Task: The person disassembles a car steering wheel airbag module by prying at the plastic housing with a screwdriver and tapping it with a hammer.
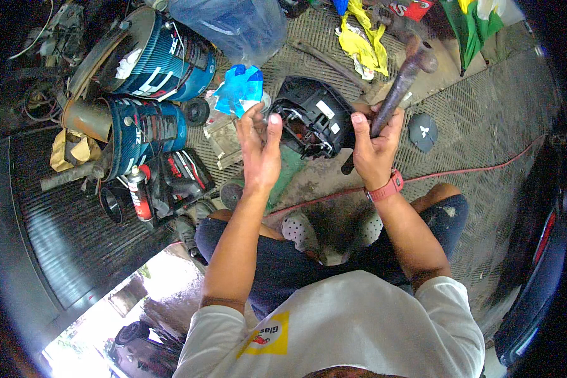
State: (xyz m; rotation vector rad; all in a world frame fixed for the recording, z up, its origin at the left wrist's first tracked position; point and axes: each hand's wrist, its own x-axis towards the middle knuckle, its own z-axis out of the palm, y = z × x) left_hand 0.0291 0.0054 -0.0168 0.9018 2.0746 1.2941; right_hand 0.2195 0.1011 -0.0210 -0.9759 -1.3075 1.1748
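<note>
In front of me, between my hands, is a black moulded plastic housing [318, 118] with its ribbed, hollow inside showing and small white labels. My left hand [260, 150] is at its left edge, thumb and fingers apart; the thumb overlaps the edge, and I cannot tell whether it touches. My right hand [377, 146] is closed around the dark handle of a hammer [394, 97], which slants up and away to the right with its head at the far end. The right thumb points up beside the housing's right edge. Right of that hand lies a dark round cap [423, 132] with a pale emblem.
Blue buckets [146, 129], a spray can [140, 194] and a dark plastic bottle [186, 173] stand at the left. Blue plastic [239, 90] and yellow plastic [363, 41] lie beyond. A red hose [479, 168] crosses the ribbed floor mat [485, 208] near my feet.
</note>
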